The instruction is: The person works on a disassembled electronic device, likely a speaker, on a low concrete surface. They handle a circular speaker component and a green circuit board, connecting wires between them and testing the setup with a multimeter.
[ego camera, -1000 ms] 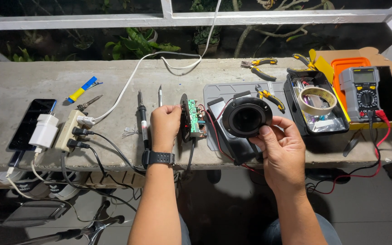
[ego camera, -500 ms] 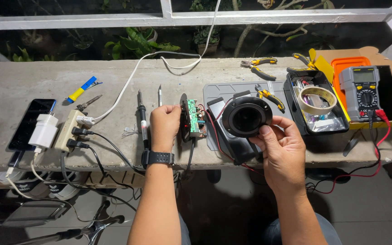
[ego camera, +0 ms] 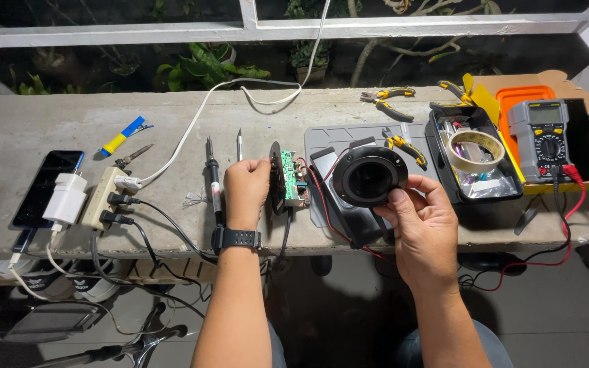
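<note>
My left hand (ego camera: 245, 189), with a black watch on its wrist, grips a small green circuit board (ego camera: 290, 178) mounted on a black panel, held upright on the concrete ledge. My right hand (ego camera: 423, 228) holds the rim of a round black speaker driver (ego camera: 368, 177), its dark cone facing up at me. Red and black wires (ego camera: 316, 185) run between the board and the driver. Under the driver lies a black speaker housing (ego camera: 349, 217) on a grey work mat (ego camera: 335, 136).
A soldering iron (ego camera: 213, 178) and a spare tip (ego camera: 238, 144) lie left of my left hand. A power strip (ego camera: 101, 197), white charger (ego camera: 67, 199) and phone (ego camera: 43, 188) sit far left. Pliers (ego camera: 388, 99), a tape roll in a black tray (ego camera: 476, 151) and a multimeter (ego camera: 548, 139) are on the right.
</note>
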